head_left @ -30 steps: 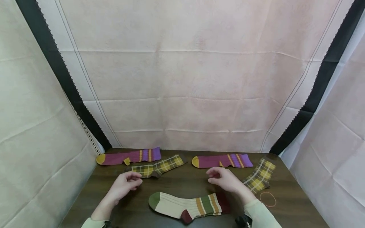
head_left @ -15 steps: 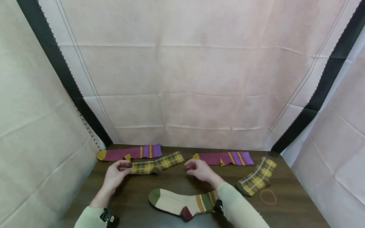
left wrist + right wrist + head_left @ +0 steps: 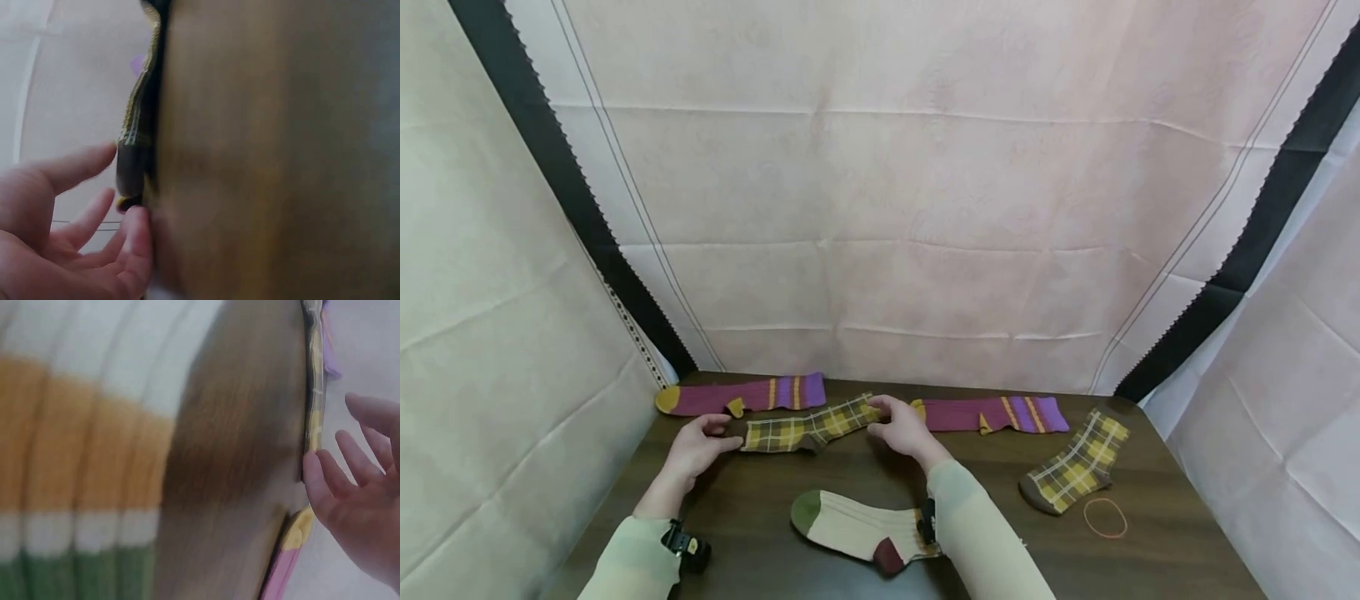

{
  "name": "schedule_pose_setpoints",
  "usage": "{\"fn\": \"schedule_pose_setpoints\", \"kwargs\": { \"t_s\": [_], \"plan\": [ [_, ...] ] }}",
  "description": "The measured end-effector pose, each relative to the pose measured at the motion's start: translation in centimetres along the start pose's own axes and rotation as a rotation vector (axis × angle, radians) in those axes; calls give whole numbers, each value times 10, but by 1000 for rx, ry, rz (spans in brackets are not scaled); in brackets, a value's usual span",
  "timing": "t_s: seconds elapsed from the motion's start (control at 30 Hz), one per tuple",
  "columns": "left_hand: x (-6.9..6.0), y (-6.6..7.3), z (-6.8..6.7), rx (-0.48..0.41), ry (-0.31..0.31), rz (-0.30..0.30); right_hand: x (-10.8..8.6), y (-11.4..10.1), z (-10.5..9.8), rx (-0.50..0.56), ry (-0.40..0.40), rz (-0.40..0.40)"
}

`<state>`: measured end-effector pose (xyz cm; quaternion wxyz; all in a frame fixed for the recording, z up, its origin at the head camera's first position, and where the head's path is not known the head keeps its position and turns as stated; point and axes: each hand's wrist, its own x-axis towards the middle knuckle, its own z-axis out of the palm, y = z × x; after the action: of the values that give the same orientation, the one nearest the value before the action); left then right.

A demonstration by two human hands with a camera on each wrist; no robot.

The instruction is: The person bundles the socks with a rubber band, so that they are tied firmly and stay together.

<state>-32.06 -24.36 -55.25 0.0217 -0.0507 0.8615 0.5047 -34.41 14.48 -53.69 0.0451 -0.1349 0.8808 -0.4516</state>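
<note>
"Left hand (image 3: pixel 696 450) first: how is that arm set?"

"Its forearm reaches forward and slightly inward, sleeve down near the wrist, with the hand low over the tabletop (image 3: pixel 1157 542). Opposite, the right hand (image 3: pixel 902 429) comes in on a forearm slanting forward and to the left, its sleeve crossing over the cream sock (image 3: pixel 850 523)."

"And what lies between them?"

"One plaid sock (image 3: pixel 775 435), stretched out on the tabletop, dark toe by the left hand, cuff by the right. A maroon sock with a yellow toe (image 3: pixel 715 398) lies just behind it."

"Is either hand gripping?"

"Neither, that I can see. On the left, thumb and fingers are parted about the dark toe, very near it; I can't tell how firmly they touch, if at all. On the right, the fingers are loosely bent and spread, one fingertip right at the cuff's edge; whether it makes contact is hard to say."

"Anything else near the right hand?"

"Another maroon sock (image 3: pixel 955 415), its yellow toe just beside the hand. Well apart to the right are a second plaid sock (image 3: pixel 1078 467) and a thin loop (image 3: pixel 1103 499) near it."
</note>
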Motion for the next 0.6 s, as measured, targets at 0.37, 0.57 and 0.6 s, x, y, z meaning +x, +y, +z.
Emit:
{"fn": "schedule_pose_setpoints", "kwargs": {
  "t_s": [0.37,0.57,0.6],
  "plan": [
    [13,1,-3,126,-18,-27,-4,-11,4,-85,-64,103],
    [20,-7,-8,125,-28,-25,-9,-11,9,-71,-56,119],
    [21,-8,-9,123,-32,-23,-9,-11,10,-70,-52,115]
  ]
}}
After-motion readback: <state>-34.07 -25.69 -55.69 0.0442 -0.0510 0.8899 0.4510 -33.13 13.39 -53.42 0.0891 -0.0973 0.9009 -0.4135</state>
